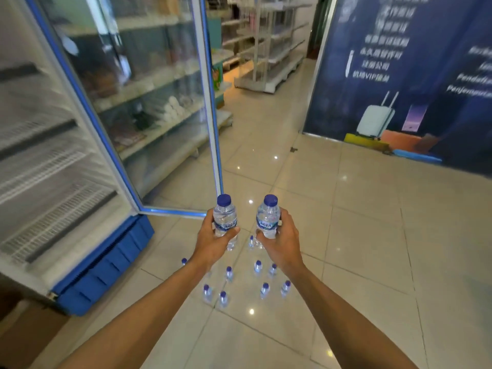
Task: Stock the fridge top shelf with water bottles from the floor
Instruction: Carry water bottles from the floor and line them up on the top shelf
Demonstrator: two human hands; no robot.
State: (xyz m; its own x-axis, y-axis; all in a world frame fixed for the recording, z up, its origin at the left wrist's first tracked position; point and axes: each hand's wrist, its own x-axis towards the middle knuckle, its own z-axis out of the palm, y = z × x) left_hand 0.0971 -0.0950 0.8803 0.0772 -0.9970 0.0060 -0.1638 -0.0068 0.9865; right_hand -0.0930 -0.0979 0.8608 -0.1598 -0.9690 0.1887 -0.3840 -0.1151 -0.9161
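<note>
I see two clear plastic bottles with blue caps held upright above the floor: my left hand point(213, 242) grasps the left bottle point(225, 222), my right hand point(282, 242) grasps the right bottle point(267, 219). More bottles point(229, 274) stand on glossy tiles point(359, 249) below. The fridge point(53, 155), its glass door point(149, 102) open, shows bare wire shelves.

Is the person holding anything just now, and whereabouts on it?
Yes, one water bottle in each hand. The left hand grips the left bottle around its labelled middle; the right hand grips the right bottle likewise. Both stand upright, caps free.
</note>
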